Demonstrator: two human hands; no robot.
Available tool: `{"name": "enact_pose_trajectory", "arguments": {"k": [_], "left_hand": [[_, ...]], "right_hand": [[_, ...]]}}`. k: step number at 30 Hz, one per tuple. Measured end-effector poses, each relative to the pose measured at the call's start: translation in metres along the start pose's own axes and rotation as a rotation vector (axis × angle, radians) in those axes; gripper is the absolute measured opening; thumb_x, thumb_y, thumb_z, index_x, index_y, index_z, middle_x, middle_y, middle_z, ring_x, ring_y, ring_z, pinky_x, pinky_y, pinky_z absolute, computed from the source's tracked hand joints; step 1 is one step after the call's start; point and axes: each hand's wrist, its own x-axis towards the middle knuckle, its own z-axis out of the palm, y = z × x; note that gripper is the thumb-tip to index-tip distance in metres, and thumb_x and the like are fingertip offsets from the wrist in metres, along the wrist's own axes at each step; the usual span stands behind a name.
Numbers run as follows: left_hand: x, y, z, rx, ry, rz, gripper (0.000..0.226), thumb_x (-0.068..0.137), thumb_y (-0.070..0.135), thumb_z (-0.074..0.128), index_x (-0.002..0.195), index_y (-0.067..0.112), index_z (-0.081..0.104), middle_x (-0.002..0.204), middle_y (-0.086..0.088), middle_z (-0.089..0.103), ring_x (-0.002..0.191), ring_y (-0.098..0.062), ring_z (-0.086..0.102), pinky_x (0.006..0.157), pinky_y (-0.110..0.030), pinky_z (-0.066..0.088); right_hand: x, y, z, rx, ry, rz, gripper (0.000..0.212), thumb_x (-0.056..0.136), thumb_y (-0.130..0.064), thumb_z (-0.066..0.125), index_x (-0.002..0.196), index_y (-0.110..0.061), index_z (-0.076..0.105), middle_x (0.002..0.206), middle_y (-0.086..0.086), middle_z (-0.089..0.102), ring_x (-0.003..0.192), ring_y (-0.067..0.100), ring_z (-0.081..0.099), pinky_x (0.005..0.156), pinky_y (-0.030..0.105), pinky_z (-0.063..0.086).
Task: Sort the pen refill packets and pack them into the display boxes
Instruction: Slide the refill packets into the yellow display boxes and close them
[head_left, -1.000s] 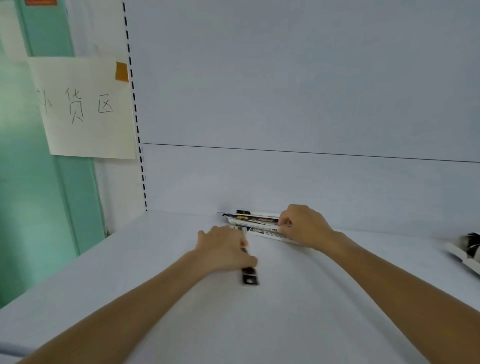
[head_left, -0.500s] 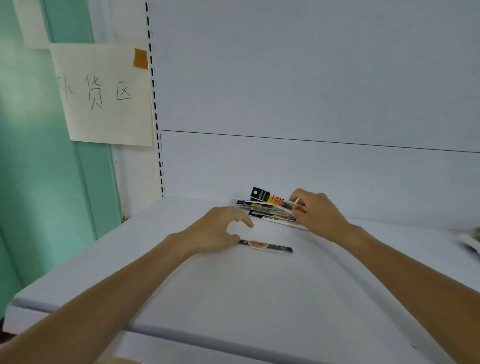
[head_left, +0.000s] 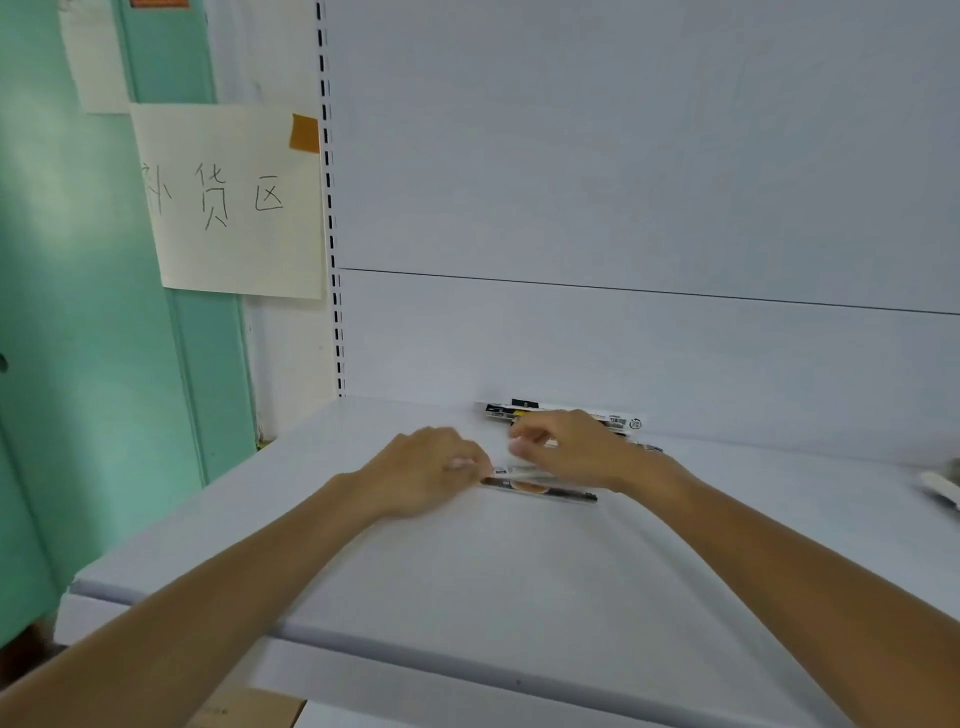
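So, at the fingertips (head_left: 470, 464) of the left hand (head_left: 431, 470), thumb and forefinger close together on the left end of a pale refill packet (head_left: 511, 471), pinching it. That packet lies lengthwise, left to right, on top of an orange-printed refill packet (head_left: 540, 488), which rests flat on the white shelf (head_left: 519, 597) and sticks out past it to the right. The other left fingers are curled under the palm, and the hand's heel sits low over the shelf.

The fingers (head_left: 522, 444) of the right hand (head_left: 576, 449) are curled and smeared by motion blur. They sit just above the right part of the pale packet, and I cannot tell whether they grip it or hold nothing. The right wrist crosses over the far end of both packets.

Behind the right hand, a pile of refill packets (head_left: 501, 410) with black and yellow print lies against the foot of the grey back panel (head_left: 623, 353), partly hidden by the knuckles. Both bare forearms reach in from the near edge of the shelf.

Farther out, a white object (head_left: 940, 488) sits at the right edge of the view, too blurred to name. To the left, a slotted upright (head_left: 332, 260) runs up the panel's edge. Beside it hangs a paper sign (head_left: 228, 208) with handwritten characters, fixed by orange tape (head_left: 304, 133), against a teal wall (head_left: 78, 364). A piece of cardboard (head_left: 249, 709) shows below the shelf front.
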Motion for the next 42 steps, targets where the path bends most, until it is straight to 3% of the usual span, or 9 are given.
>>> {"name": "enact_pose_trajectory", "arguments": {"k": [3, 7, 12, 17, 23, 29, 34, 38, 42], "left_hand": [[-0.003, -0.005, 0.004, 0.007, -0.024, 0.007, 0.024, 0.095, 0.032, 0.049, 0.116, 0.034, 0.06, 0.107, 0.004, 0.059, 0.099, -0.012, 0.051, 0.092, -0.036, 0.042], [0.001, -0.002, 0.0, -0.082, -0.001, 0.009, 0.019, 0.089, 0.025, 0.059, 0.107, 0.03, 0.064, 0.1, 0.009, 0.06, 0.096, -0.011, 0.055, 0.09, -0.03, 0.045], [0.009, -0.006, -0.001, -0.134, -0.02, 0.002, 0.015, 0.089, 0.021, 0.057, 0.098, 0.029, 0.067, 0.1, 0.012, 0.065, 0.094, -0.006, 0.06, 0.084, -0.021, 0.047], [0.008, -0.006, -0.005, -0.191, 0.024, -0.042, 0.021, 0.096, 0.017, 0.048, 0.1, 0.019, 0.069, 0.092, 0.01, 0.064, 0.088, -0.006, 0.058, 0.074, -0.011, 0.041], [0.005, -0.009, -0.008, -0.032, 0.088, -0.168, 0.025, 0.092, 0.026, 0.052, 0.114, 0.021, 0.062, 0.116, 0.002, 0.052, 0.111, -0.017, 0.052, 0.095, -0.031, 0.041], [0.001, -0.01, -0.009, -0.115, 0.008, -0.124, 0.016, 0.091, 0.024, 0.055, 0.101, 0.023, 0.067, 0.093, 0.011, 0.058, 0.093, -0.011, 0.058, 0.08, -0.019, 0.043], [-0.01, -0.004, -0.007, -0.148, 0.04, -0.054, 0.011, 0.088, 0.019, 0.061, 0.095, 0.022, 0.069, 0.09, 0.01, 0.063, 0.088, -0.009, 0.06, 0.071, -0.012, 0.042], [-0.016, 0.003, -0.005, -0.096, 0.027, 0.021, 0.022, 0.089, 0.005, 0.054, 0.098, 0.019, 0.068, 0.097, 0.004, 0.066, 0.088, -0.011, 0.06, 0.075, -0.016, 0.044], [-0.013, 0.001, -0.013, -0.116, 0.016, 0.006, 0.036, 0.089, -0.006, 0.043, 0.1, 0.016, 0.069, 0.094, 0.009, 0.063, 0.091, -0.005, 0.058, 0.072, -0.004, 0.041]], "right_hand": [[-0.002, 0.029, -0.014, -0.196, 0.115, 0.096, 0.019, 0.092, -0.022, 0.05, 0.103, -0.013, 0.062, 0.105, 0.005, 0.064, 0.097, 0.021, 0.057, 0.084, 0.033, 0.045], [-0.007, 0.058, -0.024, -0.458, 0.071, 0.245, 0.024, 0.089, -0.021, 0.049, 0.112, -0.017, 0.054, 0.106, 0.004, 0.06, 0.093, 0.023, 0.054, 0.073, 0.029, 0.039], [-0.003, 0.057, -0.016, -0.413, 0.157, 0.201, 0.019, 0.088, -0.013, 0.05, 0.103, -0.016, 0.061, 0.093, -0.003, 0.053, 0.091, 0.018, 0.052, 0.072, 0.025, 0.032], [-0.001, 0.043, -0.022, -0.197, 0.264, 0.18, 0.019, 0.082, -0.029, 0.067, 0.081, -0.011, 0.061, 0.08, -0.002, 0.054, 0.074, 0.017, 0.051, 0.062, 0.026, 0.037], [0.003, 0.029, -0.017, -0.086, 0.208, 0.174, 0.031, 0.079, -0.044, 0.068, 0.072, -0.015, 0.061, 0.063, -0.005, 0.055, 0.054, 0.01, 0.046, 0.054, 0.023, 0.035], [0.002, 0.026, -0.01, -0.239, 0.015, 0.195, 0.021, 0.086, -0.026, 0.063, 0.106, -0.018, 0.063, 0.11, 0.001, 0.062, 0.098, 0.018, 0.058, 0.083, 0.03, 0.047], [-0.002, 0.025, -0.016, -0.269, 0.051, 0.2, 0.018, 0.085, -0.016, 0.059, 0.102, -0.021, 0.064, 0.109, 0.003, 0.062, 0.093, 0.019, 0.057, 0.072, 0.026, 0.042], [-0.007, 0.017, -0.022, -0.269, 0.103, 0.143, 0.042, 0.088, -0.001, 0.039, 0.12, -0.024, 0.053, 0.101, 0.008, 0.055, 0.084, 0.027, 0.054, 0.07, 0.034, 0.047], [-0.006, 0.003, -0.028, -0.175, 0.189, 0.079, 0.041, 0.093, 0.001, 0.031, 0.111, -0.011, 0.066, 0.097, 0.003, 0.044, 0.074, 0.016, 0.049, 0.055, 0.014, 0.04]]}}
